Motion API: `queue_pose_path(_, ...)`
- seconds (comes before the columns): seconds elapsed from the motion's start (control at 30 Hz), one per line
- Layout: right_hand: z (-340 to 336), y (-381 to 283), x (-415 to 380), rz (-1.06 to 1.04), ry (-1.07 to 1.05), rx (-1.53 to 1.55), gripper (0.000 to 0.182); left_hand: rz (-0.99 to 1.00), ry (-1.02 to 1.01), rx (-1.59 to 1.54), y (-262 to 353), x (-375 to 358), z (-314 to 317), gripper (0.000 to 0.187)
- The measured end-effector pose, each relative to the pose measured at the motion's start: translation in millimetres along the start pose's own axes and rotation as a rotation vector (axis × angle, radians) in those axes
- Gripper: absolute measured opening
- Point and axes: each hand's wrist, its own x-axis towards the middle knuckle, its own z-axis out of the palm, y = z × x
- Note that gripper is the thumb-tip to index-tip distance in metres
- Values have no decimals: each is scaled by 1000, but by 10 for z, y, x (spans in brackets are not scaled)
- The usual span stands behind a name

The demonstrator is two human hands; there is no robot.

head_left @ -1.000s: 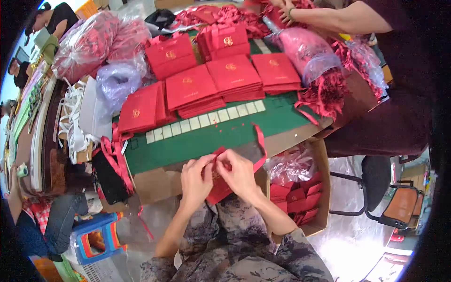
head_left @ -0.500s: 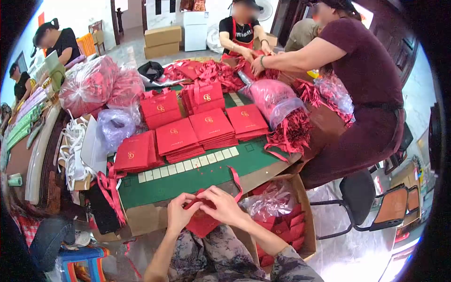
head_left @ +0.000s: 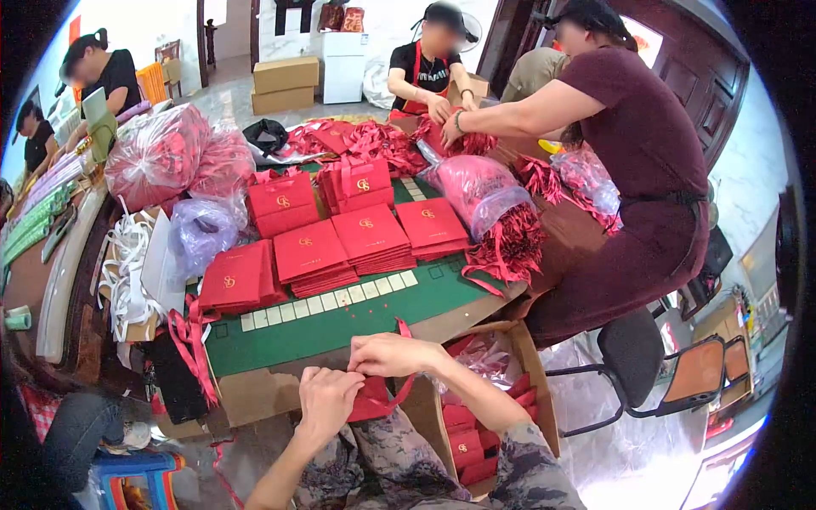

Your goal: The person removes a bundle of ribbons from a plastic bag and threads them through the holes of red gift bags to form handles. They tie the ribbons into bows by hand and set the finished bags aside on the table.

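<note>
A small red bag (head_left: 371,403) rests over my lap at the table's near edge, its top hidden behind my fingers. My left hand (head_left: 330,396) pinches the bag's upper left edge. Just above and to the right, my right hand (head_left: 384,354) is closed at the bag's top, fingertips meeting those of my left hand. A red ribbon (head_left: 406,387) loops from the bag past my right wrist. Beyond my hands, stacks of flat red bags (head_left: 313,252) with gold lettering lie on the green mat (head_left: 280,344).
An open carton (head_left: 544,387) of red bags stands right of my lap. Plastic-wrapped red bundles (head_left: 484,183) and a lilac plastic roll (head_left: 202,228) lie on the table. Several people work around it, one in maroon (head_left: 650,144) at the right. An empty chair (head_left: 633,357) stands nearby.
My right hand has risen slightly and my left hand has moved lower on the bag. The ribbon now hangs looped beside the bag. The view has shifted a little.
</note>
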Motion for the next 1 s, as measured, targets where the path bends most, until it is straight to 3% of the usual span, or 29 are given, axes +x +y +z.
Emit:
queue_pose_path(0.17, -50, -45, -49, 37, -91, -67, 18, 92, -37, 60, 69, -2, -39, 6)
queue_pose_path(0.3, -117, 9, -39, -75, -38, 81, 15, 120, -3, 2, 8, 11, -45, 5)
queue_pose_path(0.47, 130, 238, 7, -51, 130, 338, 11, -131, -106, -218, -77, 45, -86, 7)
queue_pose_path(0.57, 221, 185, 43, 119, 203, 491, 11, -178, -129, -224, -133, 91, -115, 8)
queue_pose_path(0.7, 320, 514, 190, 191, 564, 525, 15, -244, -198, -255, -187, 57, -48, 11)
queue_pose_path(0.93, 390, 774, 314, 381, 736, 260, 18, -380, -176, -323, -384, 78, 72, 12)
queue_pose_path(1.0, 424, 813, 291, 328, 748, 243, 19, -442, -187, -335, -391, 115, 54, 12)
